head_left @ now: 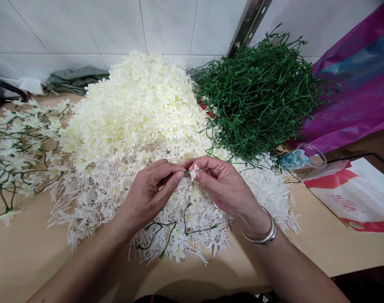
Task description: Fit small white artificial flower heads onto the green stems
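My left hand point(157, 185) pinches a short green stem tip between thumb and forefinger. Right beside it, my right hand point(218, 181) has its thumb and fingers closed on a small white artificial flower point(194, 171), which meets the stem tip. Both hands hover over a layer of thin white stamen-like strands point(94, 202). Beneath my wrists lies a branching green stem point(171, 229) with a white blossom point(178, 251) near it. Behind my hands rises a big heap of loose cream-white petals point(141, 101).
A bushy pile of green plastic stems point(258, 92) stands at back right, over a red rim. Assembled flower sprays point(24, 143) lie at left. To the right are a clear plastic cup point(305, 156), a red-and-white paper bag point(356, 193) and a purple bag point(352, 97). A tiled wall point(116, 29) closes the back.
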{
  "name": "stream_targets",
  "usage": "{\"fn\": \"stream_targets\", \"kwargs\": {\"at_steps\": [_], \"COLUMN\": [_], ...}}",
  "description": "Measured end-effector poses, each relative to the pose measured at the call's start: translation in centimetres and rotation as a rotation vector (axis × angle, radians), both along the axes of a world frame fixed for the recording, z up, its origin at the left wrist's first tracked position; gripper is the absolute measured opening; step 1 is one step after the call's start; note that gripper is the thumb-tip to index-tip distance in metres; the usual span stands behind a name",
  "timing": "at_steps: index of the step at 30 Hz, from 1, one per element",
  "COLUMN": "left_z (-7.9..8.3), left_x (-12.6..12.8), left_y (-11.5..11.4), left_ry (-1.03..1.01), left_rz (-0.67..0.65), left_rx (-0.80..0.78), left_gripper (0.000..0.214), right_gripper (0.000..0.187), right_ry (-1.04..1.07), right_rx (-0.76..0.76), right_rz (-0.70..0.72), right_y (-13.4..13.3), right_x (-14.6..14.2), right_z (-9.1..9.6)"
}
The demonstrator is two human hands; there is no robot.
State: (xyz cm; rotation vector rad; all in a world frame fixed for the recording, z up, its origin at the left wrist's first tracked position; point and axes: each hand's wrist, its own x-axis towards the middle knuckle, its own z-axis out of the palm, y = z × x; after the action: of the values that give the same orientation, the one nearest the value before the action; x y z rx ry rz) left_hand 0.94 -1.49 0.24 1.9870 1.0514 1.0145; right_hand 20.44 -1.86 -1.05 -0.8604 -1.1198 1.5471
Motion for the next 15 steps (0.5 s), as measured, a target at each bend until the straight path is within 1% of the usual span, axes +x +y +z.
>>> {"fn": "stream_targets", "kwargs": {"at_steps": [8, 15], "left_z": [-0.1, -0.8], "left_x": [0.1, 0.6], "left_y": [0.1, 0.0], "left_ry": [0.078, 0.072], "left_rz": [-0.036, 0.015], "left_rx": [0.194, 0.217], "left_gripper": [0.014, 0.015], "right_gripper": [0.021, 0.018], "right_ry": [-0.002, -0.022], "right_rx": [-0.088, -0.082], "right_rz": [-0.021, -0.134], "right_y": [-0.1, -0.5], "right_x": [0.0, -0.9], "right_z": [0.1, -1.1]}}
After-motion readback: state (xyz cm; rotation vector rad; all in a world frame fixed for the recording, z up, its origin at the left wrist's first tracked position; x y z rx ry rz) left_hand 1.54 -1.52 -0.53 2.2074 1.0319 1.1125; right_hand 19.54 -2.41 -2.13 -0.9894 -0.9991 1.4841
